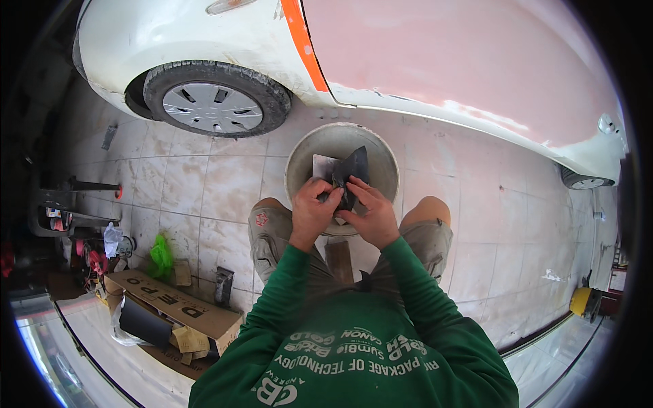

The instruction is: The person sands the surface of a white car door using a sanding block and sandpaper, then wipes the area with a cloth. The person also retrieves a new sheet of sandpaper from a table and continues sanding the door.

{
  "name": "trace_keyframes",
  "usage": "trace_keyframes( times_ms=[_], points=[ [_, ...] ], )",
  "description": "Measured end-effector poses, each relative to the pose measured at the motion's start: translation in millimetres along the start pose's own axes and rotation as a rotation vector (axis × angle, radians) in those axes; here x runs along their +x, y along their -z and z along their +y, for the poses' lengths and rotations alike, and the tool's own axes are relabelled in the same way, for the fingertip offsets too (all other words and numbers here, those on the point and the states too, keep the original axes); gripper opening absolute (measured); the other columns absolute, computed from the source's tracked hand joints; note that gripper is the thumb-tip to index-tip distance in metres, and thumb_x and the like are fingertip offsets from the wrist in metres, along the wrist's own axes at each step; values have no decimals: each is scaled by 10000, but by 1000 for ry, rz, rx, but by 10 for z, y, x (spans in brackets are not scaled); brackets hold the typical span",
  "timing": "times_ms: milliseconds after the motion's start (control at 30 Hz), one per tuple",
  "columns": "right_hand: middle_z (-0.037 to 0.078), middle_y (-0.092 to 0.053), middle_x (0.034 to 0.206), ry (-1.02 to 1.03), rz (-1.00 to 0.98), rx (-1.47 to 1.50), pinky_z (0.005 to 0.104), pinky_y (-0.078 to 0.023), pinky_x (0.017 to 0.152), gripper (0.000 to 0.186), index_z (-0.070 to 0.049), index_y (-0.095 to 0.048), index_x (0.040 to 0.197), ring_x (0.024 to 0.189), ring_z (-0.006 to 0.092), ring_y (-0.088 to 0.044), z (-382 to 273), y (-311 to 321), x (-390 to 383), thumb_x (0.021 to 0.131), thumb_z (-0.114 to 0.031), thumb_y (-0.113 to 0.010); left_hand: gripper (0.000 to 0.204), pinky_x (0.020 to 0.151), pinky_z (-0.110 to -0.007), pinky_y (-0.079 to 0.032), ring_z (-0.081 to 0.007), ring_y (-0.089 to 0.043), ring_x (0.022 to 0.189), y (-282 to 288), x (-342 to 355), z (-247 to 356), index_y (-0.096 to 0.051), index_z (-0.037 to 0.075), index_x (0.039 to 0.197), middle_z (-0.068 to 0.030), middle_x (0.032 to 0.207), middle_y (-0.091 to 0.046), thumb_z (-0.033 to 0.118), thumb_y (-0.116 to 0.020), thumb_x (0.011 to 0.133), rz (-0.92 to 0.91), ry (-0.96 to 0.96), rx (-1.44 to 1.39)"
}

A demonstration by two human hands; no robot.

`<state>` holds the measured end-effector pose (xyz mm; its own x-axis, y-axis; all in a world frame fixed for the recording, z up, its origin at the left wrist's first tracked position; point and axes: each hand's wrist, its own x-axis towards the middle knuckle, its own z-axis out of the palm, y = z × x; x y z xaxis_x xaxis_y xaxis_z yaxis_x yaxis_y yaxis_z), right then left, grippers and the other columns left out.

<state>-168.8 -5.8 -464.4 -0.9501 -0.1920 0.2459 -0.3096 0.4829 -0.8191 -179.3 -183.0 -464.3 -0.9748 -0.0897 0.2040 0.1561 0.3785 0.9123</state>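
Note:
Both my hands are over a round pale bucket [299, 153] that stands between my knees. A dark grey sheet of sandpaper [355, 165] is pinched between them, bent and standing up at its far end. My left hand [314, 209] has its fingers curled at the sheet's left edge. My right hand [373, 212] grips the right side, thumb and fingers closed on it. Beside the sandpaper, a light greyish flat piece [324, 165] shows beyond my left fingers; whether it is held or lies in the bucket, I cannot tell.
Ahead stands a white car with a wheel [214, 102] and a pinkish door panel [449, 61], edged by orange tape [303, 44]. An open cardboard box [180, 302] and a green plastic bag [161, 257] are at left. A brown block [339, 262] lies between my legs.

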Motion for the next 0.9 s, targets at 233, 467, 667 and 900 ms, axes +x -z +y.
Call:
trace_keyframes(
  times_ms=[233, 467, 667, 900],
  points=[
    [163, -761, 1110, -150, -61, 233, 339, -595, 735, 235, 2, -752, 1097, 840, 277, -749, 58, 311, 29, 873, -67, -735, 108, 635, -371, -485, -259, -635, 701, 198, 45, 133, -721, 15, 890, -111, 839, -674, 111, -768, 882, -116, -41, 2],
    [120, -746, 815, -192, 136, 60, 320, -561, 662, 205, 29, -755, 1018, 700, 167, -701, -80, 587, 409, 877, -105, -690, 417, 887, -318, -539, -206, -704, 1013, 481, 203, 212, -628, 46, 1347, -120, 1138, -731, -9, -667, 936, 101, -177, 1],
    [37, -723, 813, -479, 148, 329, 246, -512, 648, 227, 61, -759, 1046, 706, 74, -625, -198, 720, 550, 926, -117, -684, 714, 1020, -315, -499, -164, -638, 1168, 458, -55, 588, -355, 66, 1612, -83, 1280, -683, -92, -586, 955, 54, 59, -510],
    [94, -663, 1206, -148, -36, 516, 279, -535, 878, 300, 38, -772, 1074, 1062, 147, -632, -638, 559, 458, 1018, -241, -677, 470, 1006, -291, -510, -138, -637, 1161, -62, -39, 134, -538, 42, 1440, -60, 1272, -677, -33, -600, 980, -23, 241, -949]
  ],
)
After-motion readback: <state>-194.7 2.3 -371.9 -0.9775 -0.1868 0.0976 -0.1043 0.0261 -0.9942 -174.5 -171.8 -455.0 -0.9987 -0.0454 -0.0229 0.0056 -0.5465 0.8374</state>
